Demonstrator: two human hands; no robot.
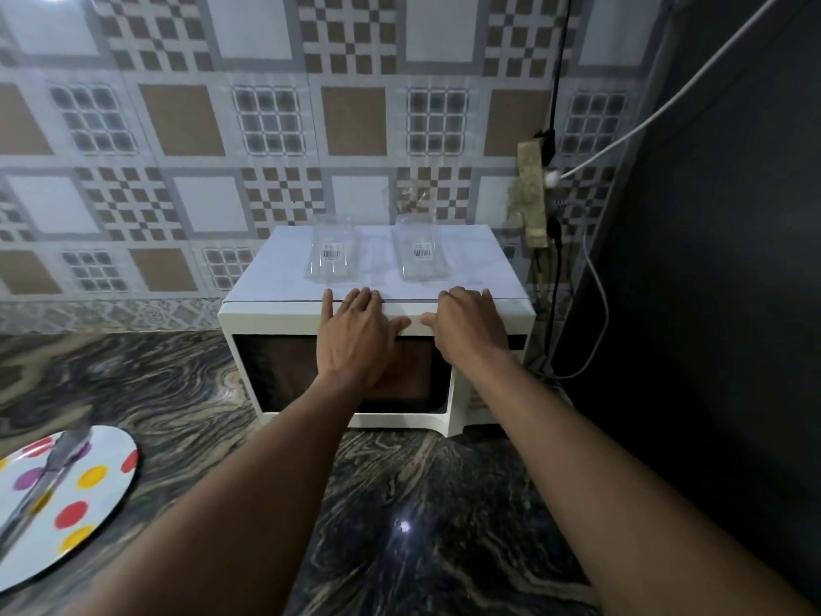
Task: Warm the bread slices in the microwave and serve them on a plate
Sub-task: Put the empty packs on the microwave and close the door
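A white microwave (275, 317) stands on the dark marbled counter against the tiled wall, its dark-windowed door closed. My left hand (355, 335) lies flat over the top front edge of the microwave, fingers straight and spread onto the roof. My right hand (466, 326) rests beside it on the same edge, fingers reaching onto the top. A white plate (89, 495) with red, yellow and purple dots sits at the lower left, with metal tongs (49, 473) lying across it. No bread is visible.
Two clear glass tumblers (331, 251) (420, 251) lie on the microwave's roof. A power strip (533, 193) with black and white cables hangs on the wall to the right. A dark panel (711, 260) closes the right side. The counter (422, 504) stretches in front.
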